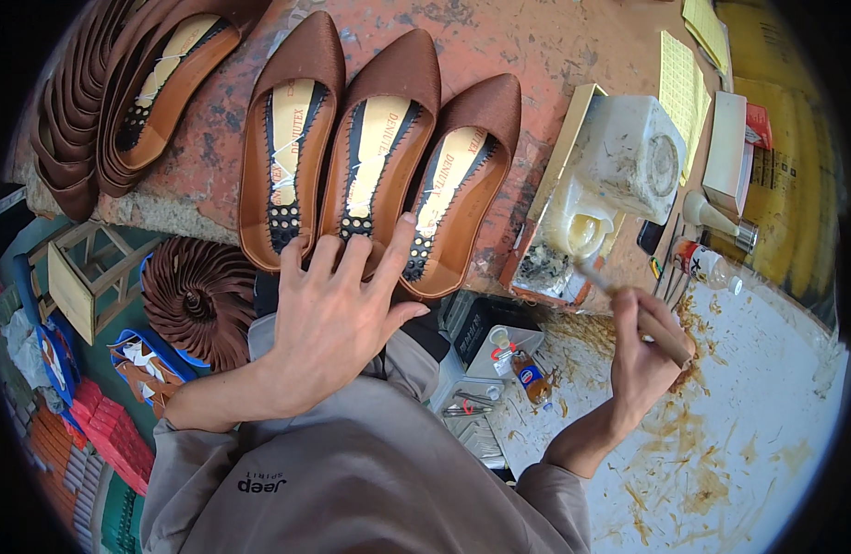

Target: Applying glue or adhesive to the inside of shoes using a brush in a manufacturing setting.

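Three brown pointed shoe uppers [373, 138] lie side by side on the worn red table, toes away from me, each with a pale insole strip and black stitched edging. My left hand [329, 314] is spread over their heel ends, palm down and holding nothing, with the index fingertip at the right-hand upper. My right hand [633, 365] grips a brush [663, 336] by its wooden handle. The brush's tip points at the mouth of a white plastic glue jug [629, 152], which lies tilted in a crusted box; amber glue [587, 233] shows at its opening.
Stacked brown uppers [70, 120] stand at the far left; a coiled pile [193, 294] sits below them. Yellow paper sheets [684, 92], a white box [724, 152] and a clear bottle [712, 266] are right of the jug. A glue-stained white board [702, 462] is at lower right.
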`<state>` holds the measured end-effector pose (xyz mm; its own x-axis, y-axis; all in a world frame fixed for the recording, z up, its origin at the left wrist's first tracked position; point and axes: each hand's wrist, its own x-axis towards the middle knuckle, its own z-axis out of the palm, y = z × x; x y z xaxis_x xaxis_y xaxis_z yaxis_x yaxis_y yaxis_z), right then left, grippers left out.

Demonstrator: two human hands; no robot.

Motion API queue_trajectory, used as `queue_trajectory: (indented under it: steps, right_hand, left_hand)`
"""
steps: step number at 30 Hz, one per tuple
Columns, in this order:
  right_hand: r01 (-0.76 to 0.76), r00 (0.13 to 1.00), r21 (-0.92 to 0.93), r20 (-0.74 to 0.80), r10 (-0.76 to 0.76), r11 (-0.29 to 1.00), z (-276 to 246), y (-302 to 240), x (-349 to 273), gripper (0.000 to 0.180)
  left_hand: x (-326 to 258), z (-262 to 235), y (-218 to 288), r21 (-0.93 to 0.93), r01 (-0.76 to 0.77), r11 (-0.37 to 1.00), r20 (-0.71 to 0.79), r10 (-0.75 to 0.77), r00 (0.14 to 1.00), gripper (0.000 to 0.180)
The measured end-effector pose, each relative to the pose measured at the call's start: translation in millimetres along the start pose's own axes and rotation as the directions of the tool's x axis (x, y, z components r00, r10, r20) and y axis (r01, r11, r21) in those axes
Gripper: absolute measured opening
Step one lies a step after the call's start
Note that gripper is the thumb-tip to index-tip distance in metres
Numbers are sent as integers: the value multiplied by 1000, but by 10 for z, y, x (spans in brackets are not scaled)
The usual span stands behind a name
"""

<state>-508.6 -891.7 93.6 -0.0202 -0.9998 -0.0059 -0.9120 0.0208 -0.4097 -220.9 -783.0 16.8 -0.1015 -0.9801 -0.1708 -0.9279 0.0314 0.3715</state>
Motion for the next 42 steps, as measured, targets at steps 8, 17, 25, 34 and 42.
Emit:
queue_trajectory:
  steps: [8,17,25,34,42]
  right_hand:
    - [268,918,438,153,-365,858,397,-628,49,22]
    - [212,724,518,486,-489,829,772,-613,194,19]
    - [529,633,477,328,-701,701,794,-655,430,27]
    - [753,657,135,-102,-747,644,1308,-494,362,15]
    - [569,712,342,251,-656,748,782,-614,-153,24]
  left_hand:
    - [67,-48,-43,-22,-3,1000,-6,3,1000,92]
    - [122,-83,-39,-64,-3,998,-1,3,1000,89]
    - [113,-69,-50,-56,-1,998,-2,1,1000,88]
    - [120,-105,-40,-65,-15,998,28,16,999,87]
    - [128,-129,-45,-90,-14,996,18,15,1000,88]
